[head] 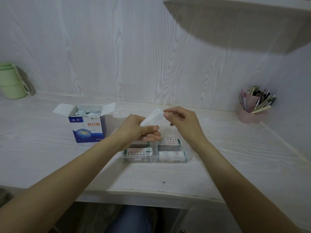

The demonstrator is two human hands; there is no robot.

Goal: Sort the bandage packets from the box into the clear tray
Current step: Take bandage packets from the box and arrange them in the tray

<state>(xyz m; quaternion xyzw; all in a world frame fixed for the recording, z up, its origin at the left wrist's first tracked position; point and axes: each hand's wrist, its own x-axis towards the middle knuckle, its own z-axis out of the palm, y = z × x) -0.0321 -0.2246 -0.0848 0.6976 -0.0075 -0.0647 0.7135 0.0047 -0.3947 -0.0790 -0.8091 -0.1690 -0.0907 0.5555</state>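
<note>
Head view, item by item, all placed from the clear tray (188,159).

- Clear tray: on the desk (168,179), divided into compartments; bandage packets (137,153) lie flat in the near-left, near-right and far-right ones.
- Box (87,125): left of and behind the tray, flaps open, more packets heaped inside.
- Clear lid (152,117): raised above the tray's far-left part, tilted; probably the tray's cover.
- Left hand (143,130): curled round the lid's lower end, gripping it.
- Right hand (181,120): fingertips pinch the lid's upper end.
- Green cup (11,81): far left of the tray. Pen holder (252,108): far right.

Handling note: judged a lid step. Keep both ends level, lower squarely over the rim, and flatten any packet standing proud before pressing.
</note>
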